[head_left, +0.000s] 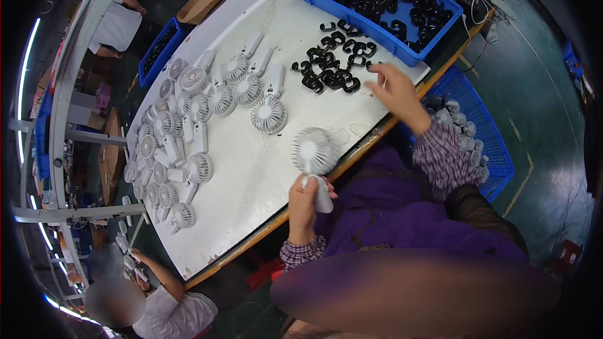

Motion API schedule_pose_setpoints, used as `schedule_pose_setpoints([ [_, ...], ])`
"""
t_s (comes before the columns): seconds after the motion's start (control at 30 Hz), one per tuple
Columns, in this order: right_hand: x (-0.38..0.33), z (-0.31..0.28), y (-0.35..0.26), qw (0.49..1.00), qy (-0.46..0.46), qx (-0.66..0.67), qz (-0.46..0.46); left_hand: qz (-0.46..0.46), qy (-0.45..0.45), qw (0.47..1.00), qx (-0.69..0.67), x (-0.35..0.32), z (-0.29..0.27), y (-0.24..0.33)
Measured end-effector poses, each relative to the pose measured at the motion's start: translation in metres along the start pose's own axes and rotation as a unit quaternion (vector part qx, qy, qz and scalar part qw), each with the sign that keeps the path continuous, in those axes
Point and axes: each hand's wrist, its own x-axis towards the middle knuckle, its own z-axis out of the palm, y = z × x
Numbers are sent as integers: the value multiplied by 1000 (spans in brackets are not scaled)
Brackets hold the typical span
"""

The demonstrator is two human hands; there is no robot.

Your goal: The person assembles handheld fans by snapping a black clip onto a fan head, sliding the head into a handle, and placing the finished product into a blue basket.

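My left hand (304, 207) is closed around the handle of a white handheld fan (313, 152), whose round slatted head tilts up over the table's near edge. Farther right, my right hand (398, 95) reaches over the tabletop with finger and thumb apart. Its fingertips are beside a loose pile of small black C-shaped plastic pieces (328, 70), and one piece lies right at them. Whether the fingers touch that piece is hard to make out.
Many white handheld fans (195, 108) lie across the left of the white table (251, 176). A blue tray (411, 56) of black pieces stands at the far right. Below the edge, a blue basket (496, 144) holds more white fans. A co-worker (169, 304) sits at lower left.
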Motion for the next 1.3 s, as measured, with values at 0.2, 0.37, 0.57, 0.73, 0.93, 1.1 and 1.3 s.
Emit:
schedule_pose_setpoints([
  [0.2,16,18,52,988,9,-133,-77,129,67,989,35,23,-13,15],
  [0.37,-12,-18,-53,898,-356,253,-50,191,90,935,284,34,-7,14],
  [0.57,-34,13,-106,909,-338,140,-199,273,67,873,398,34,16,21],
  [0.73,-53,22,-106,872,-389,293,-45,268,121,880,374,25,1,7],
  [0.93,-58,21,-63,878,-232,415,60,200,84,955,201,8,2,-8],
  [1.1,-45,42,-79,729,-311,601,106,-110,-260,881,-380,23,28,-39],
  [1.3,-21,50,-78,834,-206,478,180,-72,-115,957,-257,28,41,-20],
])
